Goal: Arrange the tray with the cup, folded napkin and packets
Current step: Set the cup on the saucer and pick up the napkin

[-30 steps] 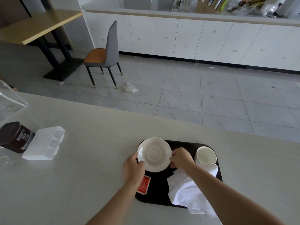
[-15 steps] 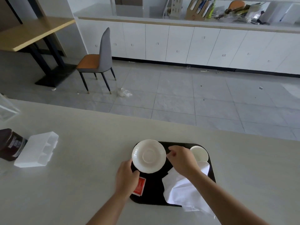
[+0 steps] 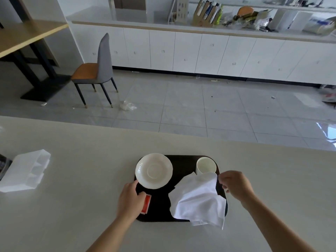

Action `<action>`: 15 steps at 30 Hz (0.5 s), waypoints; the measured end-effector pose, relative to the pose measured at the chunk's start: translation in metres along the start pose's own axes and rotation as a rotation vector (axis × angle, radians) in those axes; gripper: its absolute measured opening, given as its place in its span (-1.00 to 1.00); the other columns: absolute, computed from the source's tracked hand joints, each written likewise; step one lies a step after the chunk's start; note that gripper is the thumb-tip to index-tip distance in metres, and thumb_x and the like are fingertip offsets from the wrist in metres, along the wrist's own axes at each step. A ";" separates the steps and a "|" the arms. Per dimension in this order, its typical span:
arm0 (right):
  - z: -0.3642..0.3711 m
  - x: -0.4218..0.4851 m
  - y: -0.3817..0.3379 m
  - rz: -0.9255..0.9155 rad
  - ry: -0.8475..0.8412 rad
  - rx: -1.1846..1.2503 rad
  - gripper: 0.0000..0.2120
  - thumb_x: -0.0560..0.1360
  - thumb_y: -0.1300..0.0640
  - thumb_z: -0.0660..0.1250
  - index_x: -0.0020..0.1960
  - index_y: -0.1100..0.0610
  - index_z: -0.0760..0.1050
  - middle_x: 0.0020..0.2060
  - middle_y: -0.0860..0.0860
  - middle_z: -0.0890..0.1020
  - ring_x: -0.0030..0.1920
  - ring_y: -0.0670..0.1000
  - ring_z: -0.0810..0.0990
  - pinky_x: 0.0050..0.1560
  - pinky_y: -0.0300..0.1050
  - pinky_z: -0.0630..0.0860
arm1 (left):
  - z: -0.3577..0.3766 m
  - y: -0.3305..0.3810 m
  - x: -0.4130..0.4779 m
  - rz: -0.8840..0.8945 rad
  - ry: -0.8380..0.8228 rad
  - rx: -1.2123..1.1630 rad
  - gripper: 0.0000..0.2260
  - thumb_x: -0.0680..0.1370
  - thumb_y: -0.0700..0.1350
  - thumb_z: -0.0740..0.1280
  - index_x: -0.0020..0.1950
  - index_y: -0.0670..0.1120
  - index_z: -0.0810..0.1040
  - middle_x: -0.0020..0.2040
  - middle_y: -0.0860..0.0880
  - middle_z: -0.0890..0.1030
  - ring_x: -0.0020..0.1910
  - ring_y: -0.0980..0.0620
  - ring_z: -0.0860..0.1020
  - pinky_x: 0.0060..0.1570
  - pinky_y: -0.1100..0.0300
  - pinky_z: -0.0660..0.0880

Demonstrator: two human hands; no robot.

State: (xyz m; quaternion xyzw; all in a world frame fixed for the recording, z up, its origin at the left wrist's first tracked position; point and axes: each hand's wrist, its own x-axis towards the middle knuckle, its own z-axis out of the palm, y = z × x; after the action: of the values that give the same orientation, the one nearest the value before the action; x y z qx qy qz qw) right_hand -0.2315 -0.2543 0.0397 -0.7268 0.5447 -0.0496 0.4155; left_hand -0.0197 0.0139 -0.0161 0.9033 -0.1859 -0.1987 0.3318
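Two hands worked at the black tray on the pale counter. The left hand lay at the tray's 8 o'clock edge, its fingers curled down onto the red packet; whether they gripped it or merely touched it could not be told. Its thumb reached up beside the saucer. The right hand sat at the tray's 3 o'clock edge, fingertips closed together on the upper corner of the white napkin.

A white plastic box and a dark jar stood well apart at 9 o'clock. The saucer filled the tray's 10 o'clock corner; the cup stood at 1 o'clock, its near side hidden by the raised napkin corner.

From the right fingertips the rumpled, unfolded napkin spread toward 7 o'clock and overhung the tray's 5 o'clock edge.
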 end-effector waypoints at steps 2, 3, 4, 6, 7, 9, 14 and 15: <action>0.006 0.003 0.006 0.010 -0.076 -0.093 -0.80 0.36 0.30 0.25 -0.43 0.19 0.48 -0.52 0.03 0.47 -0.49 0.04 0.42 -0.38 -0.16 0.38 | 0.001 -0.001 0.001 -0.014 -0.002 0.009 -0.57 0.46 -0.15 0.29 0.34 0.00 0.47 0.12 0.00 0.51 0.10 0.01 0.49 0.03 0.15 0.39; 0.008 0.005 0.008 0.011 -0.101 -0.106 -0.84 0.36 0.31 0.24 -0.39 0.24 0.48 -0.50 0.05 0.47 -0.49 0.05 0.42 -0.38 -0.16 0.37 | 0.001 -0.001 0.001 -0.018 -0.003 0.018 -0.57 0.47 -0.15 0.29 0.35 -0.01 0.46 0.16 -0.03 0.52 0.16 -0.03 0.50 0.06 0.14 0.40; 0.010 0.007 0.009 0.008 -0.120 -0.103 -0.87 0.36 0.32 0.23 -0.34 0.30 0.49 -0.48 0.08 0.47 -0.47 0.06 0.41 -0.37 -0.15 0.37 | 0.002 -0.002 0.001 -0.024 -0.003 0.027 -0.56 0.47 -0.15 0.30 0.36 -0.03 0.46 0.20 -0.05 0.52 0.20 -0.05 0.50 0.08 0.13 0.39; 0.014 0.010 0.011 -0.003 -0.132 -0.069 -0.88 0.36 0.34 0.24 -0.28 0.33 0.54 -0.47 0.11 0.49 -0.44 0.07 0.43 -0.36 -0.11 0.38 | 0.002 -0.003 0.000 -0.040 -0.003 0.035 -0.55 0.48 -0.13 0.31 0.38 -0.04 0.44 0.24 -0.07 0.51 0.23 -0.06 0.49 0.10 0.13 0.38; 0.015 0.011 0.013 -0.009 -0.141 -0.045 -0.87 0.35 0.32 0.26 -0.28 0.31 0.58 -0.47 0.10 0.50 -0.44 0.06 0.44 -0.36 -0.11 0.39 | 0.002 -0.003 0.000 -0.046 -0.003 0.037 -0.55 0.48 -0.13 0.31 0.38 -0.05 0.44 0.25 -0.07 0.50 0.24 -0.06 0.48 0.11 0.12 0.38; 0.019 0.010 0.014 -0.035 -0.171 -0.022 -0.87 0.34 0.28 0.30 -0.29 0.25 0.62 -0.50 0.07 0.52 -0.45 0.03 0.42 -0.36 -0.13 0.37 | 0.004 -0.003 0.000 -0.053 -0.001 0.044 -0.54 0.48 -0.13 0.31 0.39 -0.06 0.43 0.26 -0.07 0.50 0.25 -0.06 0.48 0.15 0.10 0.39; 0.023 0.009 0.011 -0.082 -0.213 -0.056 -0.85 0.30 0.22 0.27 -0.42 0.25 0.40 -0.54 0.04 0.41 -0.46 0.02 0.29 -0.36 -0.13 0.21 | 0.005 -0.003 0.000 -0.033 0.002 0.054 -0.57 0.47 -0.15 0.31 0.35 -0.02 0.47 0.19 -0.05 0.51 0.12 0.00 0.49 0.01 0.16 0.36; 0.023 0.010 0.010 -0.069 -0.219 -0.040 -0.86 0.30 0.22 0.27 -0.41 0.25 0.41 -0.54 0.04 0.42 -0.46 0.03 0.29 -0.37 -0.14 0.23 | 0.006 -0.002 -0.001 -0.022 0.007 0.053 -0.57 0.47 -0.15 0.31 0.35 -0.01 0.47 0.18 -0.03 0.50 0.11 0.02 0.49 0.00 0.17 0.36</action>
State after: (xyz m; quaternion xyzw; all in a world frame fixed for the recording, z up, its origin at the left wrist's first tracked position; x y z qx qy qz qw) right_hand -0.2231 -0.2504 0.0143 -0.7542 0.4717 0.0265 0.4560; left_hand -0.0229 0.0127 -0.0215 0.9145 -0.1797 -0.1942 0.3062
